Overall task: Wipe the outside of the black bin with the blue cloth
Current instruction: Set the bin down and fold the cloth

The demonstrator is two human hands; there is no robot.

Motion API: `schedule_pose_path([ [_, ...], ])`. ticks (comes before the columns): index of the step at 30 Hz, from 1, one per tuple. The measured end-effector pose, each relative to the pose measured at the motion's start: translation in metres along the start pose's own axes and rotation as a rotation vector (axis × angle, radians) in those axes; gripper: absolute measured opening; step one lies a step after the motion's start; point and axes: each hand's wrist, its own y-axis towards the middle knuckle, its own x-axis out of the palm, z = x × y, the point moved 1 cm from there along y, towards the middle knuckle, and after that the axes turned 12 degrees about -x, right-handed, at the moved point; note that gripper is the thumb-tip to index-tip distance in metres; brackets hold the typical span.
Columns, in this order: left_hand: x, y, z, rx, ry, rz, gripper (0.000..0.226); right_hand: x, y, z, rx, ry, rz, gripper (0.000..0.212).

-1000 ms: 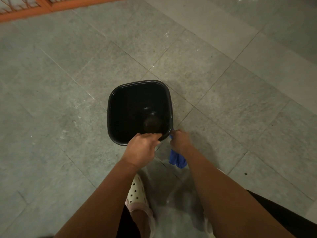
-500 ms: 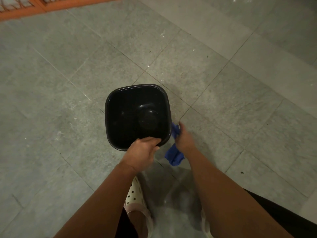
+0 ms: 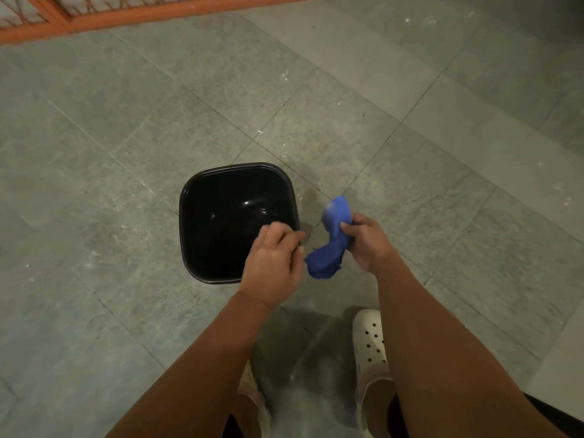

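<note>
The blue cloth (image 3: 328,245), bunched in the right grip (image 3: 363,241), has left the black bin (image 3: 196,222) (wiping paused); the left grip (image 3: 271,263) holds its rim.

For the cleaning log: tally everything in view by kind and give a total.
Bin: 1
Cloth: 1
Hands: 2, left hand, right hand
Shoes: 2, right shoe, left shoe
Total: 6

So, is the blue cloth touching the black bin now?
No, the right hand holds the blue cloth clear of the black bin, with floor showing between them.
</note>
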Motion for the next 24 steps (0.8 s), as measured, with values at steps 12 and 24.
schedule_pose_path([
  [12,0.049,0.046,0.095,-0.645,-0.506,-0.298,0.034,-0.017,0.007,-0.050,-0.123,0.260,0.007,0.014],
  [24,0.107,0.046,0.052,-1.360,-1.225,-0.509,0.039,-0.017,0.007,-0.012,0.169,-0.296,-0.050,0.053],
])
